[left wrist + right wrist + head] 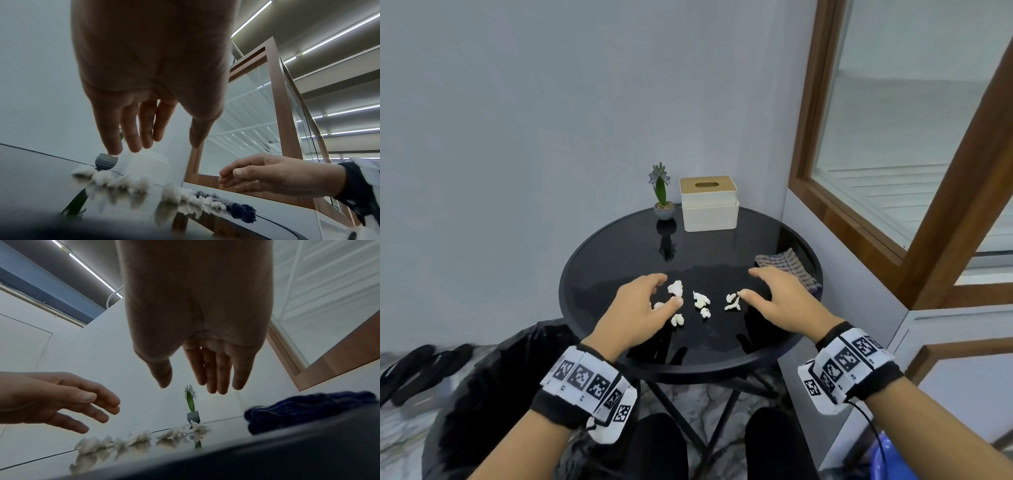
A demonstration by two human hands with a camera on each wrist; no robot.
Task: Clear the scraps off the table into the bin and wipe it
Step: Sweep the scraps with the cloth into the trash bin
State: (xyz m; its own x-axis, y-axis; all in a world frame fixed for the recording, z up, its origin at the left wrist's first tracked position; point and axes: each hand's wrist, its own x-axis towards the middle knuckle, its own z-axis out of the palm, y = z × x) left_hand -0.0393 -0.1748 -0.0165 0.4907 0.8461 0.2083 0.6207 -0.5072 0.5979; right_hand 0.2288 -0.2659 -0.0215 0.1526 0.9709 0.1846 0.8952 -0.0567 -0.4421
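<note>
Both hands low over round black glass bench (pixel 592 260), one each side of white paper scraps (pixel 700 300) scattered mid-bench, likely placed to rake them together. Left hand (pixel 635 313) grip spread, fingers relaxed, thumb tip at a scrap, nothing held. Right hand (pixel 779 303) grip also spread, thumb near rightmost scraps. Bin with black liner (pixel 493 387) sits on floor just left of bench, under its edge, handy for sweeping off. Checked cloth (pixel 789 265) waits by right hand for wiping

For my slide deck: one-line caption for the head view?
Both hands, left hand and right hand, open over white scraps on a round black table.
</note>
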